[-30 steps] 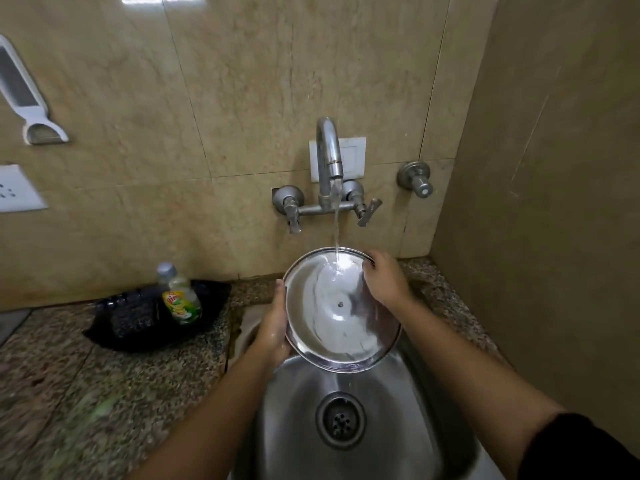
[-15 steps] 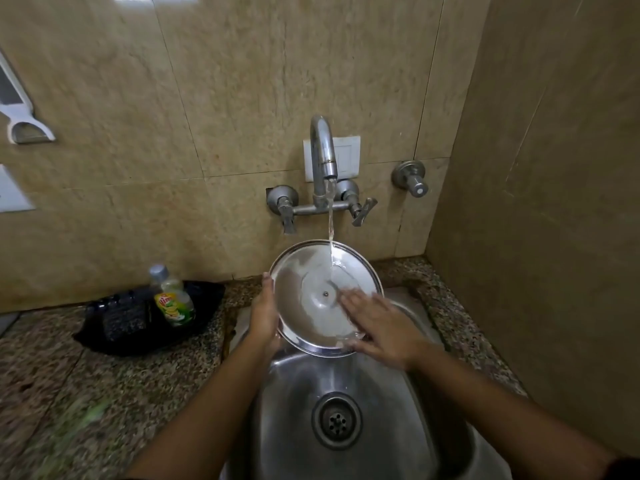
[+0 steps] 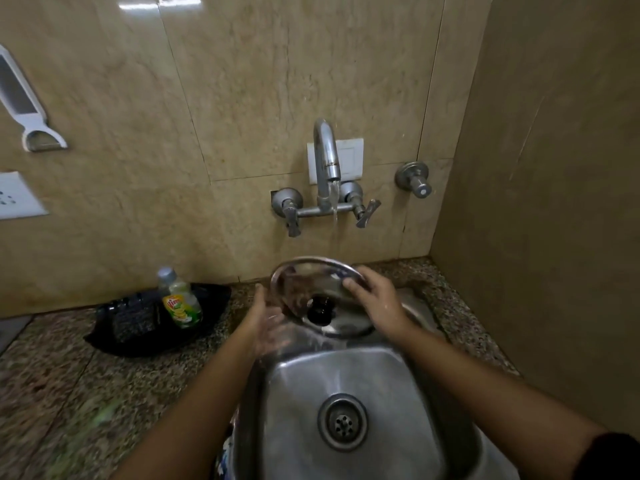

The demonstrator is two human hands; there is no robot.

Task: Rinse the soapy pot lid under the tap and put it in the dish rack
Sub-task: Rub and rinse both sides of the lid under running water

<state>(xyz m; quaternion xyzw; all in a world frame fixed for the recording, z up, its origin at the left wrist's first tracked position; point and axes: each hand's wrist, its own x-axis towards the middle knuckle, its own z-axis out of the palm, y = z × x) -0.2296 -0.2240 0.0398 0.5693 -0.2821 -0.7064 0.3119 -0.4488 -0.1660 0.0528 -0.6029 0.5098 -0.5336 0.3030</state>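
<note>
Pot lid (image 3: 320, 282) is over the back of the sink (image 3: 363, 393), knob side facing up, right under the running tap (image 3: 325, 161). Right hand (image 3: 377, 303) is curled over its right rim, gripping it. Left hand (image 3: 266, 320) is open, fingers spread, touching the lid's blurry left edge.

Head camera looks down over sink (image 3: 346, 375).

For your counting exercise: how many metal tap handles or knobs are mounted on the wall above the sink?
3. One lever handle sits left of the spout, one lever handle right of it, and a separate round knob farther right. None seems hidden.
</note>
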